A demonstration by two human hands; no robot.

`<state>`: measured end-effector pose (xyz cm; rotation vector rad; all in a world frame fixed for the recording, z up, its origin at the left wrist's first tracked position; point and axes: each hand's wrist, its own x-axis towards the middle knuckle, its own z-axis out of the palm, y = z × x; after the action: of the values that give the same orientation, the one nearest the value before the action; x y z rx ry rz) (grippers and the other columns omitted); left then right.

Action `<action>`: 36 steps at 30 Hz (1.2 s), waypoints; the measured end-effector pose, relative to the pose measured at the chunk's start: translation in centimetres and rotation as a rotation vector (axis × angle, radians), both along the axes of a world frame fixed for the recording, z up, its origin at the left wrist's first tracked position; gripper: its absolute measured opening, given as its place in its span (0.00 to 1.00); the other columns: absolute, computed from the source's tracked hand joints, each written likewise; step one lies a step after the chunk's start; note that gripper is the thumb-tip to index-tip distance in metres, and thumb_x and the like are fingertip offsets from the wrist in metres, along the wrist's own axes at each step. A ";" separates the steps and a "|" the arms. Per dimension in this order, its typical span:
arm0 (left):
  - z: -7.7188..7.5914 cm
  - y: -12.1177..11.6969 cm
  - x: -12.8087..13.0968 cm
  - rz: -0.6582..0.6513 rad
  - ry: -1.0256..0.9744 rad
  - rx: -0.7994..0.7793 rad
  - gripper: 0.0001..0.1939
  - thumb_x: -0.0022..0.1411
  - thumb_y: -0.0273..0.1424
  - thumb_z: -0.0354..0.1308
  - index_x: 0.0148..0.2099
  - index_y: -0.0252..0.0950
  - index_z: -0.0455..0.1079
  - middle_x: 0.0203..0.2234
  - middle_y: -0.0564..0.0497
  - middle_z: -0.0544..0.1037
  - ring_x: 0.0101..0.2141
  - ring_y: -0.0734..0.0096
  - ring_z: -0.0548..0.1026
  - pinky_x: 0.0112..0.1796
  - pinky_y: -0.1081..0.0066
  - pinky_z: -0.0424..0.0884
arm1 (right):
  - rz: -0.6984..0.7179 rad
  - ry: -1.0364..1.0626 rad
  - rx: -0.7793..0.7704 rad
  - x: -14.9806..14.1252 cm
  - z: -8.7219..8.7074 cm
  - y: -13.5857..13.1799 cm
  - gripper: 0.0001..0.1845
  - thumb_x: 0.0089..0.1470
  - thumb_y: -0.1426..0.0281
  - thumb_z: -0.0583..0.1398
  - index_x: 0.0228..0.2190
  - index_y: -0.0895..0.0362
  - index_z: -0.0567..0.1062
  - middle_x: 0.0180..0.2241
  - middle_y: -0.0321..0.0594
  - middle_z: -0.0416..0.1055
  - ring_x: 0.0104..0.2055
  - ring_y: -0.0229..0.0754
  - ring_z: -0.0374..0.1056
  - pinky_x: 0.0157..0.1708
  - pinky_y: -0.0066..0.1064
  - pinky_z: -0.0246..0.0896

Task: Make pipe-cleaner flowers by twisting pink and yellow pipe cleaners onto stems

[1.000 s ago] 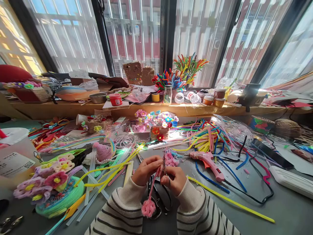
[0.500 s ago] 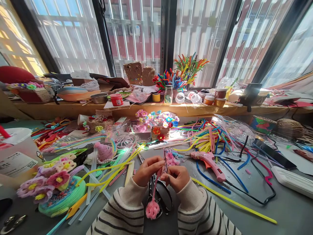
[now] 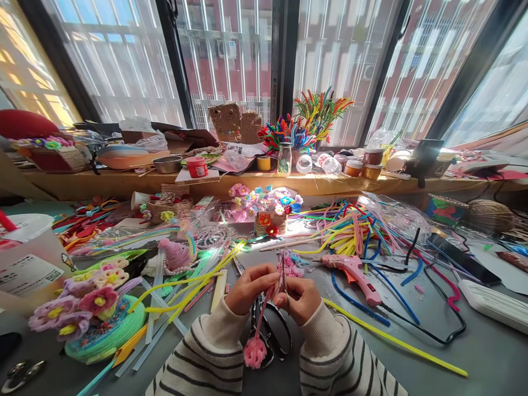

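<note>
My left hand [image 3: 249, 289] is closed in a pinch on the stem of a pink pipe-cleaner flower [image 3: 254, 352]; the fuzzy flower head hangs low, towards me. My right hand [image 3: 304, 300] is closed round small scissors [image 3: 283, 278], whose blades point up and away, right beside the left fingertips and the pink stem. Most of the scissors' handle is hidden by the fingers. Under the hands, larger black-handled scissors [image 3: 284, 329] lie on the grey table. Just beyond the fingertips is a heap of pink and blue fluff [image 3: 292, 265].
A pink glue gun [image 3: 357, 275] with a black cord lies right. Yellow pipe cleaners [image 3: 193, 283], clear glue sticks [image 3: 154, 308] and a purple-flowered green piece [image 3: 111, 330] are left. A cup [image 3: 28, 258] stands far left, a phone [image 3: 462, 257] lies right.
The small scissors' blades have shifted slightly right and tilted, and their handle loop shows more. The hanging pink flower has swung a little left. Both hands stay in nearly the same place.
</note>
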<state>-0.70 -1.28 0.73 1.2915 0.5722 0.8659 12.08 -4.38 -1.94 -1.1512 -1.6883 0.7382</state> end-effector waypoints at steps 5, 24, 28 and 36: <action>-0.1 0.1 0.0 0.023 -0.012 0.005 0.14 0.45 0.36 0.55 0.17 0.32 0.59 0.11 0.57 0.61 0.15 0.82 0.57 0.19 0.77 0.50 | -0.083 0.035 -0.036 0.1 -0.5 0.2 0.28 0.37 0.48 0.53 0.07 0.57 0.54 0.09 0.29 0.47 0.14 0.30 0.42 0.13 0.24 0.39; -0.4 0.2 0.0 -0.027 -0.030 0.012 0.13 0.47 0.35 0.54 0.18 0.33 0.58 0.11 0.57 0.61 0.15 0.82 0.58 0.19 0.77 0.50 | 0.019 0.022 0.052 0.2 -0.3 0.0 0.30 0.38 0.44 0.47 0.13 0.60 0.65 0.12 0.32 0.55 0.16 0.31 0.48 0.14 0.23 0.42; -0.5 0.3 0.0 0.000 -0.008 0.007 0.14 0.45 0.35 0.55 0.17 0.33 0.58 0.12 0.58 0.60 0.15 0.82 0.57 0.19 0.77 0.50 | -0.095 -0.013 0.040 0.0 -0.6 0.2 0.26 0.38 0.51 0.53 0.08 0.58 0.57 0.09 0.29 0.50 0.14 0.29 0.43 0.13 0.23 0.39; -0.6 0.3 -0.1 0.000 -0.016 -0.008 0.13 0.46 0.35 0.55 0.18 0.33 0.58 0.11 0.58 0.61 0.15 0.83 0.57 0.18 0.77 0.50 | -0.057 -0.001 0.036 0.0 -0.9 0.2 0.29 0.40 0.47 0.49 0.08 0.59 0.61 0.09 0.31 0.53 0.14 0.30 0.46 0.13 0.23 0.40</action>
<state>-0.77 -0.94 0.13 1.2762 0.5632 0.8724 12.11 -4.14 -2.88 -1.1694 -1.6563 0.6695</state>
